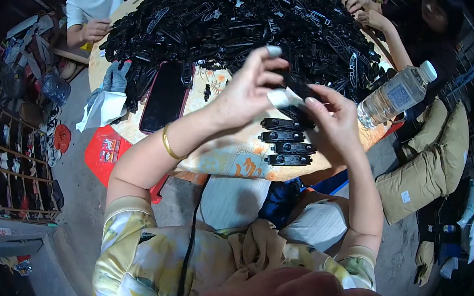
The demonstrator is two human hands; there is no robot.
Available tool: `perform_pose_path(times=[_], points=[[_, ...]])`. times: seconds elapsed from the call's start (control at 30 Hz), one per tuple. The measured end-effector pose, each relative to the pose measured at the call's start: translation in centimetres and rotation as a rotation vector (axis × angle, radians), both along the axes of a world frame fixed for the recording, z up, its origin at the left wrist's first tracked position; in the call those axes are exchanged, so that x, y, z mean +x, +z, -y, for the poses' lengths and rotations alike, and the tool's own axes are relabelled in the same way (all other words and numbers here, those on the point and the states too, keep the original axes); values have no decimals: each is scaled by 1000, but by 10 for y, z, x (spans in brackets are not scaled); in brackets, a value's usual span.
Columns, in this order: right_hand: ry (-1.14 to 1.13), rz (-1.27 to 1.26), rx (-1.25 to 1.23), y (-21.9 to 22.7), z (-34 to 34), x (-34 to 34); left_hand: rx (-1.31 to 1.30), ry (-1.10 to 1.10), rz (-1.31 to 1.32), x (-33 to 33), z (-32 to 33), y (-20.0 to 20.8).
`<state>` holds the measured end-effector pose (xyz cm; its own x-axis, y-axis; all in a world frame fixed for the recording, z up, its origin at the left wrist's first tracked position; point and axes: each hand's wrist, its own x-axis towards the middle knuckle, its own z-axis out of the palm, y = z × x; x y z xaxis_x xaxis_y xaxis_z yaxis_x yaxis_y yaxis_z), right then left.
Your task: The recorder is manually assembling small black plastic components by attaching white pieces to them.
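Note:
My right hand (pixel 335 121) is closed, pinching a long black plastic piece (pixel 295 112) above the near part of the table. Just left of it, my left hand (pixel 252 89) is raised with its fingers apart and half bent. Its thumb and one fingertip wear pale coverings, and the thumb reaches to the piece's edge. I cannot make out a thing gripped in that hand. Below the hands lies a short stack-like row of several similar narrow black plastic pieces (pixel 288 144). Beyond them a large heap of black plastic parts (pixel 244 21) covers most of the table.
A phone (pixel 165 97) lies left of my left forearm, beside a grey cloth (pixel 116 77) and white paper (pixel 105 110). A clear bottle (pixel 395 95) stands at the right edge of the patterned tabletop (pixel 212 160). Two other people sit across, their hands by the heap.

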<state>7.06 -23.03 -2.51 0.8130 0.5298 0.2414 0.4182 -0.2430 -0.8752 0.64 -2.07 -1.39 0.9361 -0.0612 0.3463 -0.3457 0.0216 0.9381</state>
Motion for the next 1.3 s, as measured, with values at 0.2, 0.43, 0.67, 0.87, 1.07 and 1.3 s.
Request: perform_pose_path(times=[0.2, 0.43, 0.67, 0.87, 1.07, 1.3], points=[[87, 17, -294, -1, 14, 8, 1084, 352, 212, 2, -40, 5], [255, 164, -482, 7, 3, 16, 1259, 414, 176, 2, -36, -8], [217, 607, -377, -5, -38, 29, 1138, 472, 239, 2, -27, 4], [229, 803, -343, -3, -28, 20, -17, 135, -328, 7, -23, 11], [-67, 534, -99, 6, -9, 9, -249, -123, -355, 4, -13, -3], [-26, 510, 103, 15, -15, -13, -267, -191, -406, -1, -1, -10]])
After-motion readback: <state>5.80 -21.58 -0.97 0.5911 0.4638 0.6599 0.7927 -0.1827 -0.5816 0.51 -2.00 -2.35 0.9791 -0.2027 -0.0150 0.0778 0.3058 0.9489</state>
